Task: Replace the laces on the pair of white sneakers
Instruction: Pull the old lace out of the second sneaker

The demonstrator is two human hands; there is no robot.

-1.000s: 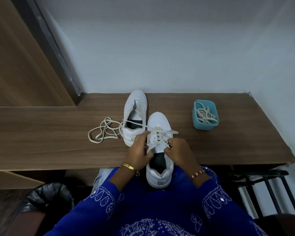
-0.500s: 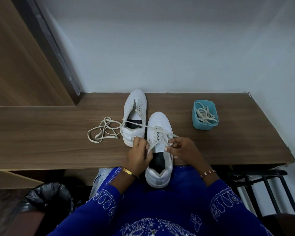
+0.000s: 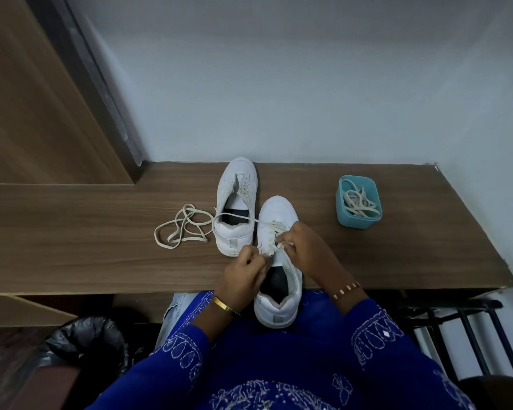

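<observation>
Sneakers, two of them and both white, sit at the centre of the frame. The near sneaker [image 3: 279, 261] has its heel hanging over the front edge of the wooden desk [image 3: 86, 232], resting on the person's lap; the far sneaker [image 3: 236, 202] lies just beside it, up and to the left, without a lace through its eyelets. No brand mark or writing can be read on either. The left hand [image 3: 243, 279] pinches one end of the cream lace [image 3: 276, 232] at the near sneaker's eyelets, and the right hand [image 3: 311, 250] curls round the other part. Half a second ago the right hand was lower and further right; now it covers the eyelets. One loose lace [image 3: 181, 226] trails left of the shoes. One teal tub [image 3: 357, 202] at the right holds more laces.
</observation>
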